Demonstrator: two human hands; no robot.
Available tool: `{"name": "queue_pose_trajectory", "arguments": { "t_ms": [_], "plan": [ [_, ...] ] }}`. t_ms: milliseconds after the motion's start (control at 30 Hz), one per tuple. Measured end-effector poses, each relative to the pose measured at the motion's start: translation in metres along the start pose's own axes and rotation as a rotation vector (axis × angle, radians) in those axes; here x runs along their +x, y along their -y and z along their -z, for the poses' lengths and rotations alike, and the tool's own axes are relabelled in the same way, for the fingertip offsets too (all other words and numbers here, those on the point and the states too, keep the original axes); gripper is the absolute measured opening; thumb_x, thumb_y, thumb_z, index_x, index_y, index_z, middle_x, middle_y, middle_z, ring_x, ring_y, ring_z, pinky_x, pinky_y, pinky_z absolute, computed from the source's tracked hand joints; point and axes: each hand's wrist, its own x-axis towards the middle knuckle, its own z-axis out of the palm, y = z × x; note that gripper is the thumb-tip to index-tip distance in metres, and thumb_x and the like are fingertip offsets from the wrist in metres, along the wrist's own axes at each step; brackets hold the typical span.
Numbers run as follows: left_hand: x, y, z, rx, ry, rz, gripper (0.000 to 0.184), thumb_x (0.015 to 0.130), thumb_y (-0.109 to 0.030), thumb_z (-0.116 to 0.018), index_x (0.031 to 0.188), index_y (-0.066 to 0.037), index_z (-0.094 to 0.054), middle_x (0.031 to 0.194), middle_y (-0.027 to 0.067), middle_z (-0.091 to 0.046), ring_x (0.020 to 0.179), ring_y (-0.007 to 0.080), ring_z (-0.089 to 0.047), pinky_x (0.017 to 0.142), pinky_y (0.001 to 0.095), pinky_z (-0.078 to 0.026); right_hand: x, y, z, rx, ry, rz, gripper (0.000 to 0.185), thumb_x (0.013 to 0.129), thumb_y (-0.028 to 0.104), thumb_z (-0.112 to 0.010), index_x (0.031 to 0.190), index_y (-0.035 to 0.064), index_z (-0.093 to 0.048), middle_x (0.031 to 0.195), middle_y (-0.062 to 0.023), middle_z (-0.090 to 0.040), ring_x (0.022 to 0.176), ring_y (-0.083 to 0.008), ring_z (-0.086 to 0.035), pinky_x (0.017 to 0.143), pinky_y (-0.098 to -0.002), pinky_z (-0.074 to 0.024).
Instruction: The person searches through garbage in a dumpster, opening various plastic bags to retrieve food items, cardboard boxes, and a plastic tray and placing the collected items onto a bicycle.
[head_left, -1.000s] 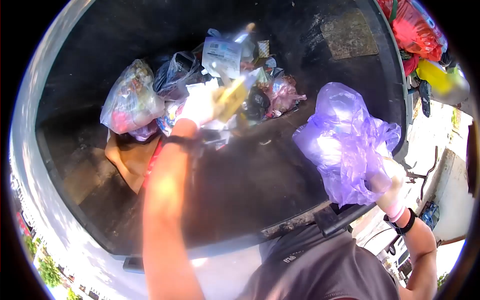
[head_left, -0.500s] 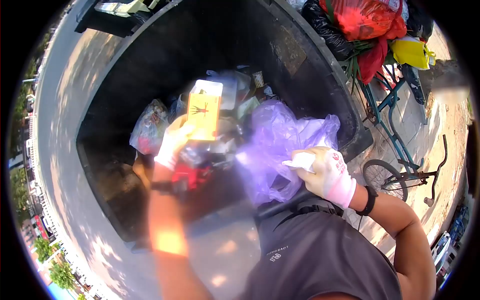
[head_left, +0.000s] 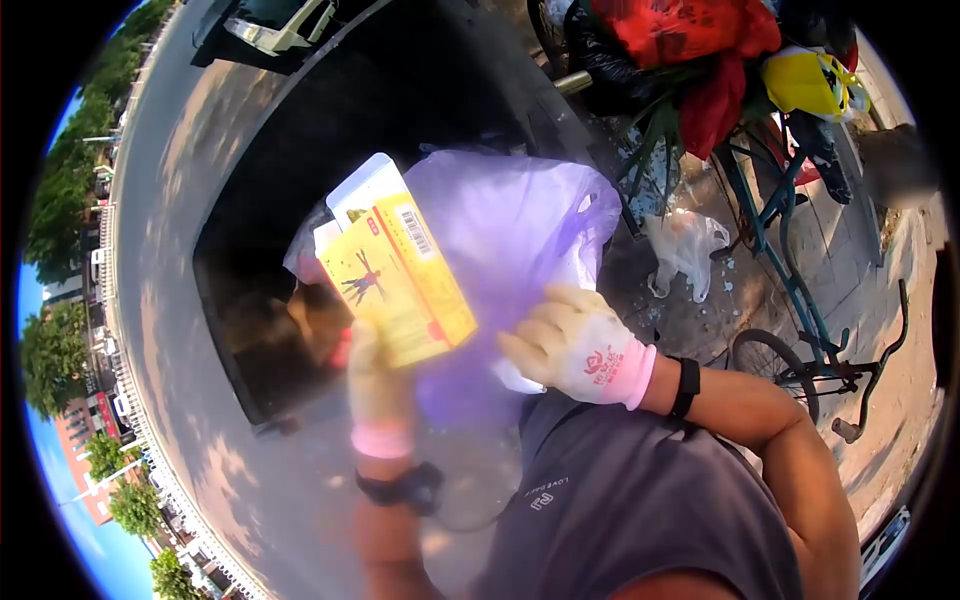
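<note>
My gloved left hand (head_left: 380,385) grips the lower edge of a yellow cardboard box (head_left: 395,285). The box is tilted, its top flap is raised, and a barcode and a small printed figure show on it. Right beside it, a translucent purple plastic bag (head_left: 520,215) hangs in front of my body, partly blurred. My gloved right hand (head_left: 575,345) is closed on the bag's near side. Both gloves are cream with pink cuffs. What the bag holds is hidden.
Behind the box and bag is a dark bin (head_left: 235,340). A bicycle (head_left: 790,230) stands at the right, near red (head_left: 690,30), black and yellow bags (head_left: 810,82). A clear plastic bag (head_left: 685,250) lies on the ground. A road (head_left: 165,290) runs along the left.
The yellow box has risen out of the bin with my left hand, towards my body. My right hand has brought the purple bag leftward beside it. The view has shifted towards the road and bicycle.
</note>
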Motion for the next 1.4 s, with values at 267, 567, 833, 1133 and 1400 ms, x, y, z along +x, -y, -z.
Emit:
{"name": "queue_pose_trajectory", "arguments": {
  "t_ms": [267, 567, 833, 1133, 1400],
  "plan": [
    [-0.007, 0.02, -0.048, -0.081, 0.099, -0.041, 0.061, 0.111, -0.046, -0.057, 0.156, -0.011, -0.038, 0.141, 0.0147, -0.064, 0.123, 0.0246, -0.07, 0.106, 0.0423, -0.058, -0.031, -0.021, 0.037, 0.112, -0.076, -0.21, 0.055, 0.07, 0.016, -0.075, 0.125, 0.0172, -0.073, 0.104, -0.0006, -0.073, 0.099, -0.0274, -0.071, 0.087, -0.0438, -0.0554],
    [0.05, 0.021, -0.064, -0.46, 0.37, 0.04, 0.069, 0.106, -0.045, -0.067, 0.163, -0.015, -0.043, 0.157, 0.0129, -0.056, 0.14, 0.0371, -0.058, 0.119, 0.0657, -0.043, -0.145, -0.033, 0.129, 0.096, -0.56, -1.048, 0.026, 0.089, 0.01, -0.078, 0.114, 0.0023, -0.077, 0.102, -0.0128, -0.078, 0.094, -0.0283, -0.075, 0.084, -0.0399, -0.0583],
    [0.065, 0.045, -0.098, -0.224, 0.402, 0.188, 0.059, 0.108, -0.038, -0.062, 0.159, -0.013, -0.047, 0.159, 0.01, -0.056, 0.143, 0.0302, -0.054, 0.12, 0.0565, -0.044, -0.29, -0.023, 0.1, -0.566, -0.287, -1.389, 0.024, 0.097, 0.019, -0.07, 0.116, 0.005, -0.079, 0.107, -0.0199, -0.078, 0.097, -0.0372, -0.076, 0.083, -0.0414, -0.0589],
    [0.048, 0.053, -0.137, -0.087, 0.309, 0.237, 0.06, 0.109, -0.041, -0.06, 0.16, -0.013, -0.047, 0.158, 0.0083, -0.056, 0.142, 0.0273, -0.053, 0.119, 0.0503, -0.043, -0.319, -0.202, 0.017, -0.442, -0.314, -1.266, 0.03, 0.097, 0.034, -0.07, 0.122, 0.0176, -0.078, 0.107, -0.0183, -0.077, 0.096, -0.041, -0.073, 0.085, -0.049, -0.0572],
    [0.035, 0.071, -0.225, 0.084, 0.162, 0.222, 0.057, 0.106, -0.05, -0.064, 0.145, -0.01, -0.057, 0.142, 0.0061, -0.063, 0.126, 0.017, -0.058, 0.107, 0.0375, -0.045, -0.345, -0.333, -0.063, 0.045, 0.274, -1.763, 0.082, 0.1, 0.048, -0.06, 0.167, 0.0065, -0.037, 0.171, -0.0222, -0.039, 0.154, -0.0421, -0.043, 0.126, -0.0471, -0.0377]
  ]
}}
